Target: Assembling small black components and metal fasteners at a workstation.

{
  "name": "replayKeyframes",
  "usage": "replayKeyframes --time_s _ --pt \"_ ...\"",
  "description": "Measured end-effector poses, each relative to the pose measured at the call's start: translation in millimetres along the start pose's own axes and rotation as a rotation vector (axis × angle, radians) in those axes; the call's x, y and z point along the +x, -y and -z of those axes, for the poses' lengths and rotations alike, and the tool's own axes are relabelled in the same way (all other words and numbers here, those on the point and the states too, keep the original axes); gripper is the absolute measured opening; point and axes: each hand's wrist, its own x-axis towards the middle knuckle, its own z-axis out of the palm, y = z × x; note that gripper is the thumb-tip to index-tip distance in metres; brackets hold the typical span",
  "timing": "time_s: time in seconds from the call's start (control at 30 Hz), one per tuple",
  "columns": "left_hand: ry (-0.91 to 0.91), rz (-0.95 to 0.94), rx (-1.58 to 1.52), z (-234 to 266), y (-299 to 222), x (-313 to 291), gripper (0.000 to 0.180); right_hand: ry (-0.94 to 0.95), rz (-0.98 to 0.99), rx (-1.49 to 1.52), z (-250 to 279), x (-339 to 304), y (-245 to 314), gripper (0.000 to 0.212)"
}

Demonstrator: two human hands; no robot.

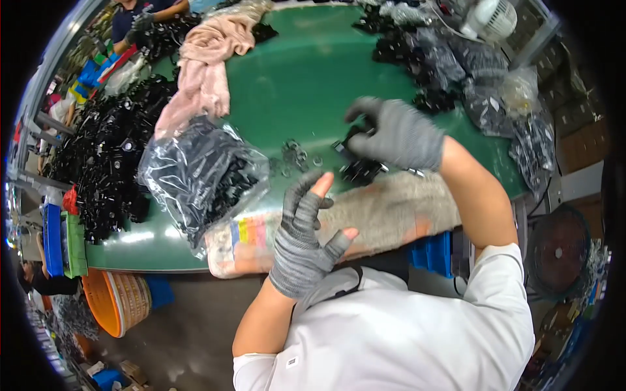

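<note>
Left hand (301, 244): up over the cloth (385, 205), fingers apart, nothing held | Right hand (405, 133): curled at the black parts (364, 172) on the green counter (287, 85); can't tell whether it's gripping one | Small pieces (295, 156): left of those | Best bet: pinch one part lightly, lift straight, leave its neighbours undragged

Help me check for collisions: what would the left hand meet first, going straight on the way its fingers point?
Probably the small round pieces on the green table, just ahead of the left hand; its height above them is unclear.
</note>
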Motion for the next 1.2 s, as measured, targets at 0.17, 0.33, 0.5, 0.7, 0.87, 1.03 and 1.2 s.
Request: replayKeyframes --time_s 0.17,0.33,0.5,0.7,0.87,1.03,1.2 --pt "-0.095 0.073 0.169 -27 28 -28 0.087 0.397 0.018 -0.069 -60 -15 37 0.047" --pt "-0.003 0.24 0.236 -28 39 -49 0.089 0.287 0.145 0.044 -84 -34 5 0.046" --pt "-0.026 0.033 0.487 -23 46 -46 0.072 -0.016 -0.059 -0.32 -29 -47 -115 0.035" --pt "0.041 -0.033 0.524 -21 55 -47 0.07 -0.002 -0.37 -0.306 -46 -78 -149 0.028" --pt "0.129 -0.148 0.617 -23 59 -45 0.066 -0.003 -0.496 -0.235 -56 -81 -149 0.029" --pt "0.235 -0.095 0.631 -14 58 -50 0.068 0.069 -0.224 -0.56 -74 -86 -171 0.026" --pt "0.028 0.016 0.279 -2 69 -62 0.057 -0.236 -0.292 -0.249 -62 -99 -115 0.027"
